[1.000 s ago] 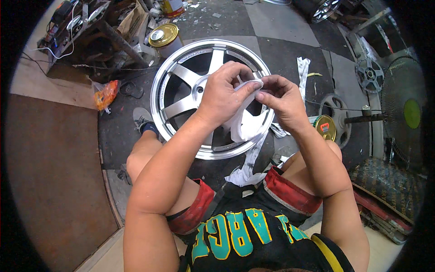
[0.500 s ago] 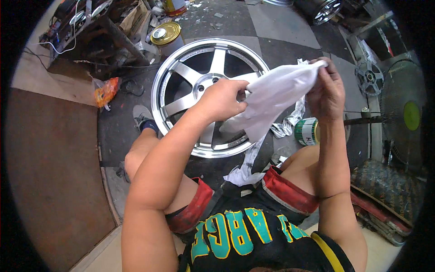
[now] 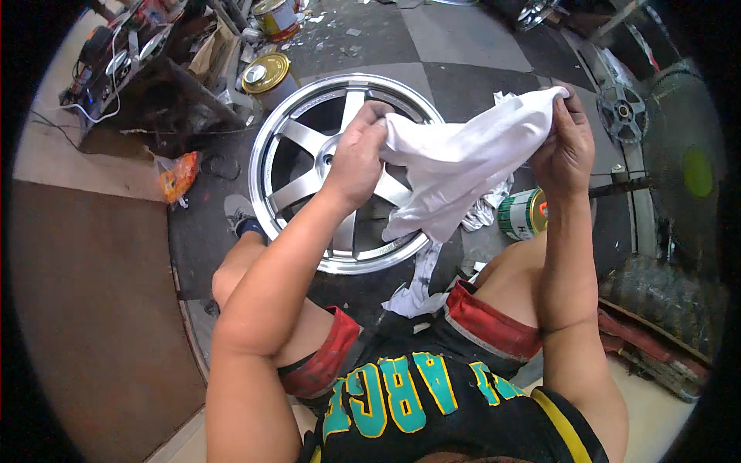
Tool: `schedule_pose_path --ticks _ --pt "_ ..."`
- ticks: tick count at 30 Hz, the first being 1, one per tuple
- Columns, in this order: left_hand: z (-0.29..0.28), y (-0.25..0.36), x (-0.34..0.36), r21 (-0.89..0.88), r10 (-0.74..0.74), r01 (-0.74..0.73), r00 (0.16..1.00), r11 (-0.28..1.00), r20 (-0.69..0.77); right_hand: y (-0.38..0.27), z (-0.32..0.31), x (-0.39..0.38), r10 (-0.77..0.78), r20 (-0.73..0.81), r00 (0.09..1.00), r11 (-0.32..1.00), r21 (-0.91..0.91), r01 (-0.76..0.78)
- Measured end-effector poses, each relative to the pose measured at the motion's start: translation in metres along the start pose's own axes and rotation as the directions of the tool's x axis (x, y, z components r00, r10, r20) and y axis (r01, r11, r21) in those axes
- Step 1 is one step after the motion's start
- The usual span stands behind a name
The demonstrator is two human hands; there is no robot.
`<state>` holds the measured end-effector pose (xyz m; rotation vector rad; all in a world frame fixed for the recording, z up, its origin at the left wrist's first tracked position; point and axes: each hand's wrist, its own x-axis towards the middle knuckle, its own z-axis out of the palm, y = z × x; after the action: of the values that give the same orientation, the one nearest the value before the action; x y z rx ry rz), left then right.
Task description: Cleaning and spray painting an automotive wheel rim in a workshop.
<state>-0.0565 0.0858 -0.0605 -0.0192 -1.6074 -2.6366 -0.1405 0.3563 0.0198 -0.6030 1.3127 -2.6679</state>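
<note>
A white cloth (image 3: 478, 158) hangs stretched between my two hands, its lower folds drooping over the right side of a silver wheel rim (image 3: 270, 139). My left hand (image 3: 359, 150) pinches the cloth's left corner above the spokes. At its upper right corner, my right hand (image 3: 566, 147) grips it, fingers closed. The spoked rim lies face up on the floor in front of me, and the cloth and my left hand hide part of its hub and right spokes. Another white rag (image 3: 417, 293) lies crumpled between my knees.
A green and white can (image 3: 522, 214) lies on its side by my right knee. Beyond the rim stands a gold-lidded can (image 3: 266, 76). An orange plastic bag (image 3: 180, 176) is at left, a fan (image 3: 687, 170) at right, and a dark cluttered stand (image 3: 147, 100) at far left.
My left hand has moved left and slightly up with its corner, so the cloth is spread wider. My right hand has shifted slightly up and right, still gripping. The view has shifted a little.
</note>
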Motion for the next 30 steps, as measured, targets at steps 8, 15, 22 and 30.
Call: schedule_pose_path --ticks 8,15,22,30 --pt "0.02 0.042 -0.012 0.438 0.102 -0.187 0.972 0.879 0.212 -0.003 0.011 -0.003 0.055 -0.103 0.993 0.984 -0.166 -0.071" --pt "0.044 0.022 -0.017 0.509 -0.025 -0.021 0.996 0.861 0.083 0.0 0.023 -0.014 0.119 0.29 0.95 0.942 -0.335 -0.015" --pt "0.095 0.156 -0.057 0.865 0.539 -0.477 0.775 0.156 0.33 -0.039 0.022 -0.025 -0.299 0.251 0.921 0.829 -0.41 0.38" --pt "0.177 0.211 -0.088 0.958 0.008 -0.269 0.963 0.102 0.27 -0.053 0.011 -0.032 0.069 0.29 0.954 0.996 -0.072 -0.05"
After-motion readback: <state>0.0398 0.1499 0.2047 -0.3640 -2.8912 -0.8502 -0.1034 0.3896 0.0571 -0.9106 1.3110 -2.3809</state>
